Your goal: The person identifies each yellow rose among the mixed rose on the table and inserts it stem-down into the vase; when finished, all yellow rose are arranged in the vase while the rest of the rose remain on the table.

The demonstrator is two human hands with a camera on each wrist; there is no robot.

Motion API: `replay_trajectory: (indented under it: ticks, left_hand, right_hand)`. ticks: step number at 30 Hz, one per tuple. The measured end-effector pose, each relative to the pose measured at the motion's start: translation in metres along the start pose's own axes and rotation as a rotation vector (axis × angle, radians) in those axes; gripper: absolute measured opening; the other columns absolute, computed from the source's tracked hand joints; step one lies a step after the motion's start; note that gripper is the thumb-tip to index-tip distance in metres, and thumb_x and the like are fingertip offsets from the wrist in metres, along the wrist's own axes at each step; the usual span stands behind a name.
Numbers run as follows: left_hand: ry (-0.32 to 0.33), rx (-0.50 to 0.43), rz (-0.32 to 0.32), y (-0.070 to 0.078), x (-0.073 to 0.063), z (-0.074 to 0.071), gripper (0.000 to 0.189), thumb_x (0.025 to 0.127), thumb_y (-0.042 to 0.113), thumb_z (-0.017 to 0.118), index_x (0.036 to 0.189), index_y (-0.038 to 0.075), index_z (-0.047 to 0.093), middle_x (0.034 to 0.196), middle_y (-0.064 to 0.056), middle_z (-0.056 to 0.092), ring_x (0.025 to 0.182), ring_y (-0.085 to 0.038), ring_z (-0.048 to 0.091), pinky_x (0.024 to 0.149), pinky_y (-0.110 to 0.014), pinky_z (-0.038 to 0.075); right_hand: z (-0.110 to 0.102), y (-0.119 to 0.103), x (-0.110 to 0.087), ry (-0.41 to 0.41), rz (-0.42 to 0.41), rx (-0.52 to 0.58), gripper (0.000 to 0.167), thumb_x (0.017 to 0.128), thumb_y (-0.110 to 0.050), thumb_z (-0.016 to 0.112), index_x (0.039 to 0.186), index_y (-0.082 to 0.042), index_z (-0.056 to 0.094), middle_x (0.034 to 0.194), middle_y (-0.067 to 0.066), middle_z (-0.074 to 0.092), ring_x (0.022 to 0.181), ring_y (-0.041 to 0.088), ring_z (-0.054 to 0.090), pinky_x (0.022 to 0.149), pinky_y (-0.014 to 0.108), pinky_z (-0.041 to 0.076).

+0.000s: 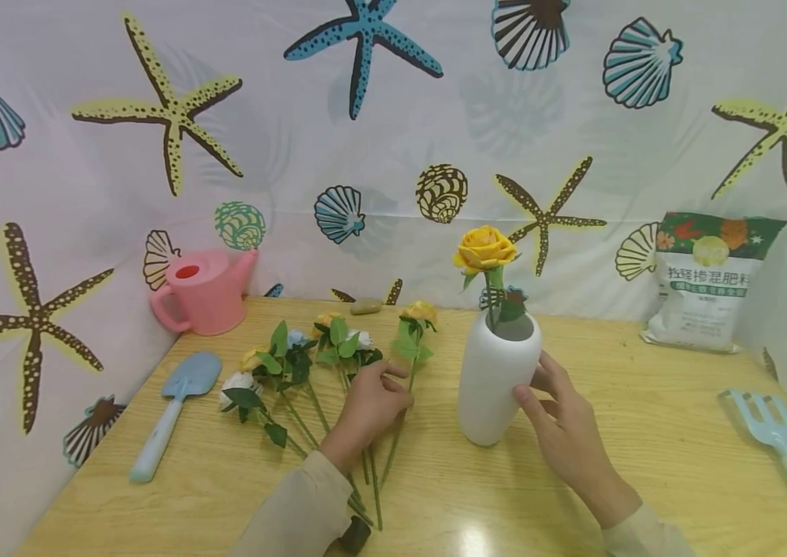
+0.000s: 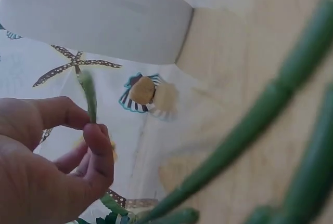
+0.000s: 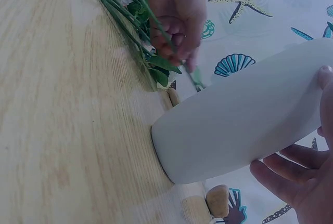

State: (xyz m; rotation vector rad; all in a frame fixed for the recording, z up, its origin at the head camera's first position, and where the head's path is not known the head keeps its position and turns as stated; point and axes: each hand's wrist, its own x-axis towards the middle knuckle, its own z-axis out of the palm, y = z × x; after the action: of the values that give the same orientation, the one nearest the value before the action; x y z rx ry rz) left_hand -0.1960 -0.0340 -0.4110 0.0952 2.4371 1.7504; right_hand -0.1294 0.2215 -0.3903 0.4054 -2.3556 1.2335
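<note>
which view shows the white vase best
The head view: it shows the white vase from mouth to base, with a yellow rose in it. The right wrist view shows body and base, mouth out of frame; the left wrist view, only a cropped part.

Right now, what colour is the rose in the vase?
Yellow; the rose in the vase shows best in the head view.

The head view is evenly bright — a white glare sits on the table (image 1: 449, 495) near the bottom edge, and the cloth (image 1: 393, 147) tinges pink at left. Both wrist views look dimmer and greyer — in the left one, the nearest stems (image 2: 234, 134) blur.
</note>
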Motion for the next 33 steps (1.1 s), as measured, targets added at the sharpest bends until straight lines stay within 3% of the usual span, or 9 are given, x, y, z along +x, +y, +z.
replay_trajectory:
  ticks: [4, 9, 13, 19, 25, 33]
  left_hand:
    - [-0.016, -0.234, 0.0, 0.007, -0.001, 0.0, 0.036, 0.091, -0.005, 0.06, 0.127, -0.003, 0.06, 0.094, -0.013, 0.063, 0.069, -0.016, 0.057, 0.068, -0.034, 0.055]
    - [-0.003, -0.337, 0.002, 0.015, -0.003, 0.001, 0.039, 0.094, -0.004, 0.058, 0.133, -0.001, 0.057, 0.098, -0.014, 0.066, 0.068, -0.013, 0.058, 0.074, -0.036, 0.056]
    - [0.01, -0.411, 0.002, 0.021, -0.005, 0.0, 0.038, 0.097, -0.001, 0.059, 0.135, 0.002, 0.056, 0.098, -0.01, 0.063, 0.072, -0.013, 0.059, 0.078, -0.037, 0.056]
    - [0.034, -0.681, 0.027, 0.032, -0.009, -0.004, 0.039, 0.097, -0.003, 0.059, 0.135, 0.004, 0.054, 0.098, -0.006, 0.06, 0.076, -0.015, 0.061, 0.069, -0.025, 0.053]
    - [0.067, -0.827, 0.157, 0.048, -0.018, -0.007, 0.038, 0.096, -0.009, 0.056, 0.132, 0.005, 0.049, 0.097, -0.004, 0.06, 0.078, -0.015, 0.063, 0.068, -0.022, 0.053]
    - [0.164, -0.954, 0.426, 0.077, -0.029, 0.002, 0.031, 0.094, -0.015, 0.053, 0.112, 0.01, 0.046, 0.095, -0.004, 0.055, 0.082, -0.016, 0.062, 0.071, -0.023, 0.055]
  right_hand:
    - [0.0, 0.0, 0.0, -0.001, 0.002, 0.002, 0.057, 0.101, -0.006, 0.059, 0.154, -0.013, 0.039, 0.131, 0.018, 0.066, 0.112, -0.015, 0.051, 0.085, 0.026, 0.058]
    - [0.0, -0.001, 0.0, -0.006, 0.01, -0.001, 0.057, 0.101, -0.007, 0.058, 0.154, -0.013, 0.039, 0.131, 0.018, 0.066, 0.112, -0.015, 0.051, 0.085, 0.025, 0.057]
    - [0.001, -0.001, 0.001, -0.009, 0.002, -0.001, 0.057, 0.101, -0.006, 0.058, 0.154, -0.014, 0.039, 0.131, 0.018, 0.066, 0.113, -0.015, 0.052, 0.085, 0.026, 0.058]
    - [0.001, -0.002, 0.001, -0.011, -0.005, -0.01, 0.057, 0.101, -0.007, 0.058, 0.154, -0.013, 0.038, 0.132, 0.018, 0.066, 0.113, -0.013, 0.052, 0.085, 0.027, 0.058]
    - [0.002, -0.001, 0.0, -0.01, -0.014, -0.021, 0.058, 0.101, -0.005, 0.058, 0.154, -0.013, 0.038, 0.131, 0.019, 0.066, 0.113, -0.009, 0.054, 0.085, 0.027, 0.057]
    - [0.002, -0.001, -0.001, -0.003, -0.019, -0.032, 0.059, 0.101, -0.005, 0.059, 0.155, -0.014, 0.037, 0.13, 0.019, 0.066, 0.113, -0.009, 0.054, 0.084, 0.024, 0.057]
